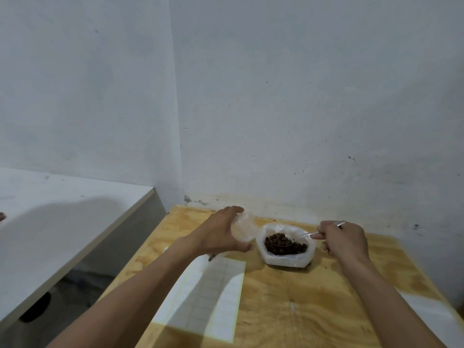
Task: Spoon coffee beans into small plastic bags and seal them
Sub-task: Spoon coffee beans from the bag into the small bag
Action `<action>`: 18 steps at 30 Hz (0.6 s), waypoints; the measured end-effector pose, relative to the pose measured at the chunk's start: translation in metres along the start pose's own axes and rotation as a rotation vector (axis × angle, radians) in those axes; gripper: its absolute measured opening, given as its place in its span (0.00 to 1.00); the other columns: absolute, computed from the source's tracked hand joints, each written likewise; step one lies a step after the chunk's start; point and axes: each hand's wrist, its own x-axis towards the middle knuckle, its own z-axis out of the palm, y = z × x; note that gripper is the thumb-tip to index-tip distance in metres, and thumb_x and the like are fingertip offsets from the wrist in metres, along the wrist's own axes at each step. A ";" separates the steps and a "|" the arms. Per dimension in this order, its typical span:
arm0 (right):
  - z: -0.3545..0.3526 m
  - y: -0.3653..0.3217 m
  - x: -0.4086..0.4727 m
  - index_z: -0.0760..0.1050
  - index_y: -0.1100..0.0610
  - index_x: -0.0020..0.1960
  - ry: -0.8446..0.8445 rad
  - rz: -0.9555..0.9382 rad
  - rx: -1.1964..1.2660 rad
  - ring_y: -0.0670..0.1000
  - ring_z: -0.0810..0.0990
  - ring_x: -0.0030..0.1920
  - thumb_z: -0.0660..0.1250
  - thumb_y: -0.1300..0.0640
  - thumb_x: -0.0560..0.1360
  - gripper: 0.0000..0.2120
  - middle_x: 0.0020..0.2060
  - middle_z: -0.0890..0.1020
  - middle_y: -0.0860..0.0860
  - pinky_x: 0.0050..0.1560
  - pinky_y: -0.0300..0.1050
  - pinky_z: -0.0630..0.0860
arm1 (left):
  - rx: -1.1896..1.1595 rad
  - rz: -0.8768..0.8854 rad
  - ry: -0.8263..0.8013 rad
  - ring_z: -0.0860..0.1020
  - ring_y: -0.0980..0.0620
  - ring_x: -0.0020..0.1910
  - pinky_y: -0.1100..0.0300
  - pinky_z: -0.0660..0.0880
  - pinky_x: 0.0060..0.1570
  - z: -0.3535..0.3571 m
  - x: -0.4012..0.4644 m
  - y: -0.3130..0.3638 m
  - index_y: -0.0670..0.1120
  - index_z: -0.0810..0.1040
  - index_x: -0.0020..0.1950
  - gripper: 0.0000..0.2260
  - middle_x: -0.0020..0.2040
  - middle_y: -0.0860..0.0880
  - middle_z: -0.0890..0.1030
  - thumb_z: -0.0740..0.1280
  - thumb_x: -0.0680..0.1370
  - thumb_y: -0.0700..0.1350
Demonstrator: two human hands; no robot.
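Plywood desk in a white corner – bagging beans.
Left hand grips small bag; right hand fingers pinch spoon in coffee beans.

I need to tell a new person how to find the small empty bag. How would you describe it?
Start at the wooden table in the corner of the room and find the white container of coffee beans at its far side. Just left of it, the left hand grips the small plastic bag. Unlike the container, it is clear, crumpled and shows no beans.
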 end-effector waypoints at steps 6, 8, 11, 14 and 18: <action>0.001 -0.028 0.003 0.83 0.57 0.45 -0.020 -0.067 0.050 0.51 0.78 0.30 0.67 0.60 0.73 0.06 0.32 0.87 0.47 0.34 0.46 0.73 | 0.004 -0.002 -0.003 0.71 0.52 0.69 0.58 0.69 0.63 -0.005 -0.001 -0.001 0.50 0.63 0.78 0.48 0.73 0.52 0.71 0.76 0.65 0.67; 0.006 -0.036 0.002 0.83 0.56 0.46 -0.037 -0.088 0.080 0.50 0.78 0.31 0.68 0.60 0.74 0.05 0.32 0.87 0.47 0.35 0.46 0.73 | 0.000 -0.008 0.004 0.72 0.51 0.68 0.58 0.70 0.64 -0.007 0.001 0.000 0.49 0.63 0.78 0.47 0.72 0.51 0.72 0.76 0.65 0.66; 0.017 -0.047 -0.001 0.82 0.55 0.48 -0.062 -0.128 0.111 0.48 0.78 0.28 0.68 0.60 0.75 0.05 0.33 0.88 0.46 0.36 0.46 0.73 | -0.018 -0.011 0.018 0.71 0.51 0.69 0.59 0.70 0.63 -0.009 0.002 0.000 0.49 0.63 0.78 0.47 0.73 0.51 0.72 0.77 0.66 0.65; 0.030 -0.053 -0.007 0.81 0.53 0.49 -0.091 -0.184 0.122 0.43 0.76 0.23 0.69 0.59 0.77 0.03 0.33 0.88 0.45 0.34 0.42 0.73 | -0.037 -0.019 0.031 0.71 0.52 0.70 0.59 0.70 0.64 -0.011 0.003 -0.001 0.49 0.64 0.78 0.46 0.73 0.51 0.72 0.78 0.66 0.64; 0.044 -0.056 -0.018 0.81 0.51 0.49 -0.106 -0.308 0.078 0.42 0.77 0.22 0.69 0.57 0.79 0.03 0.34 0.87 0.42 0.32 0.38 0.74 | -0.052 -0.034 0.071 0.72 0.55 0.63 0.61 0.69 0.57 -0.013 0.005 -0.002 0.49 0.65 0.77 0.45 0.71 0.53 0.73 0.76 0.65 0.64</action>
